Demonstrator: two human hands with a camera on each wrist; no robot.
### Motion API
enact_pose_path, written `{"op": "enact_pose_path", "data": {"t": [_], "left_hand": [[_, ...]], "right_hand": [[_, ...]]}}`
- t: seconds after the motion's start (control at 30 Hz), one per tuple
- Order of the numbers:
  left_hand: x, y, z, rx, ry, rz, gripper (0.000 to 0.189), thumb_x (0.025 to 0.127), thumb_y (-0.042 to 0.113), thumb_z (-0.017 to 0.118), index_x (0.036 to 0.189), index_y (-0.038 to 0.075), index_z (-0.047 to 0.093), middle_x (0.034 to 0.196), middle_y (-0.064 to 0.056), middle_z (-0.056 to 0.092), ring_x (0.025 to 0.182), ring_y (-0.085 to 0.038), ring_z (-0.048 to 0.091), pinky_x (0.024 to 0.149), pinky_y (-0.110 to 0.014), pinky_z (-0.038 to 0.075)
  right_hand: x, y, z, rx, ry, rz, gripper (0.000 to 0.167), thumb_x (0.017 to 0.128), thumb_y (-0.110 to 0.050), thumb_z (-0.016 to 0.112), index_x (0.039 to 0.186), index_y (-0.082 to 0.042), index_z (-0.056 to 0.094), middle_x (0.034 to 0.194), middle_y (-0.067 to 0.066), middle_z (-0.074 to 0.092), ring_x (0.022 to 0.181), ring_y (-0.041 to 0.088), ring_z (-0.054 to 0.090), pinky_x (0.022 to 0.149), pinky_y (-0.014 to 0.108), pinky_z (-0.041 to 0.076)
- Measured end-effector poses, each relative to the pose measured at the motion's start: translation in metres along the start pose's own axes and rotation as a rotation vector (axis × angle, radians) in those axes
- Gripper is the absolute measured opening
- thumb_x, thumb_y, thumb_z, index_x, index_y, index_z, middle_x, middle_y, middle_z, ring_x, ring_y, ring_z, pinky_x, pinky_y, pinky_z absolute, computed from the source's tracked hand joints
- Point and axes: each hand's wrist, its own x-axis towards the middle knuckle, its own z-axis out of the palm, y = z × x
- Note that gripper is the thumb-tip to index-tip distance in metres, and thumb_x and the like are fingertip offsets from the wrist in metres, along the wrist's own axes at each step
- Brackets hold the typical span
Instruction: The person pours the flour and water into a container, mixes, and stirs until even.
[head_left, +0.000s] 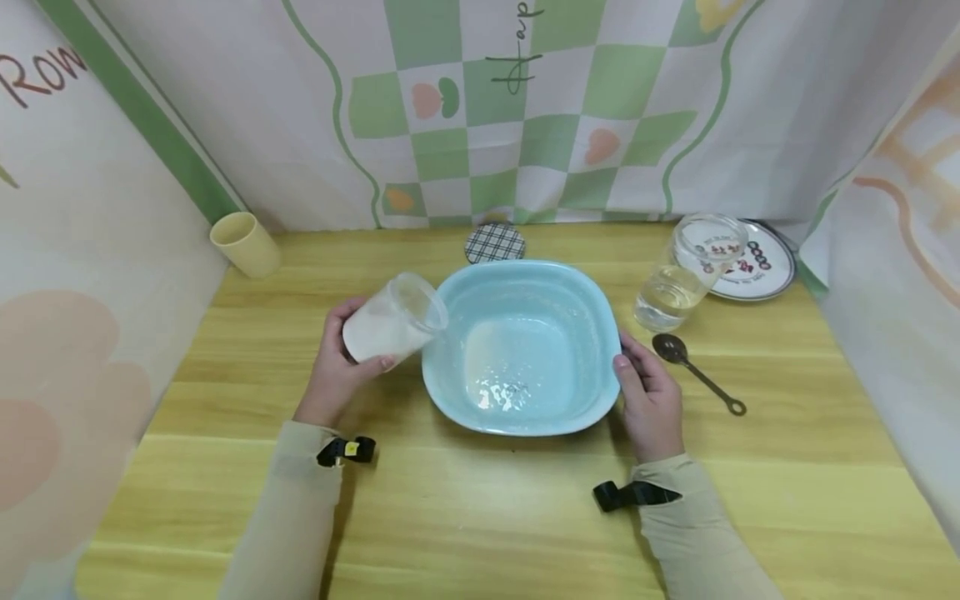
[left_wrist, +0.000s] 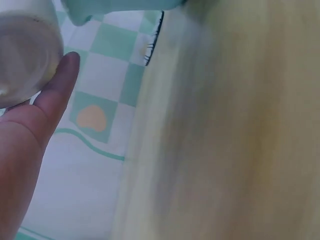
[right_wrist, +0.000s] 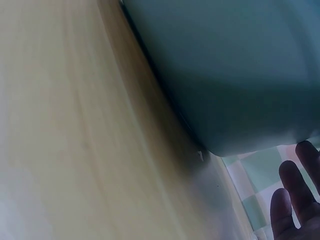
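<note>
My left hand (head_left: 336,371) grips a clear plastic jar (head_left: 386,325) of white powder, fingers round its far side and thumb along the near side. The jar tilts right, its open mouth at the left rim of a light blue basin (head_left: 577,358). In the left wrist view the jar's base (left_wrist: 25,60) shows beside the fingers. A pale, wet-looking patch (head_left: 491,354) and shiny wet spots lie on the basin floor. My right hand (head_left: 652,408) holds the basin's right rim, thumb on top and fingers outside. The right wrist view shows the basin's outer wall (right_wrist: 240,75).
A glass jar (head_left: 667,292) with clear liquid stands right of the basin, before a patterned plate (head_left: 772,262). A dark spoon (head_left: 701,375) lies near my right hand. A checked coaster (head_left: 495,242) is behind the basin; a yellow cup (head_left: 247,244) stands at the back left.
</note>
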Motion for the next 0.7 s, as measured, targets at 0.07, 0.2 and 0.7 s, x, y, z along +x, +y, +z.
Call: {"op": "enact_pose_path", "data": {"t": [0.07,0.2,0.7], "left_hand": [[0.001,0.004,-0.001,-0.005,-0.002,0.008,0.083,0.076,-0.012,0.075,0.144,0.01,0.034,0.141,-0.006,0.042,0.122,-0.026,0.044,0.092,-0.027,0.052],[0.002,0.013,0.0,0.048,-0.032,0.015,0.079,0.077,-0.007,0.078,0.142,0.015,0.039,0.14,-0.008,0.043,0.12,-0.027,0.047,0.091,-0.029,0.054],[0.009,0.042,0.017,0.286,-0.218,0.0,0.084,0.077,0.009,0.087,0.145,0.018,0.041,0.136,-0.005,0.049,0.113,-0.029,0.052,0.093,-0.04,0.052]], "right_hand": [[0.0,0.0,0.0,-0.006,0.002,0.002,0.035,0.102,-0.013,0.056,0.136,-0.002,0.06,0.111,-0.005,0.07,0.102,0.011,0.065,0.087,0.017,0.053],[0.0,0.001,0.001,-0.008,0.008,0.006,0.035,0.102,-0.012,0.056,0.136,-0.001,0.061,0.11,-0.007,0.069,0.102,0.011,0.064,0.087,0.016,0.052],[0.001,0.001,0.0,-0.047,0.009,0.014,0.036,0.102,-0.015,0.058,0.135,-0.001,0.061,0.113,-0.001,0.069,0.103,0.009,0.064,0.087,0.015,0.052]]}}
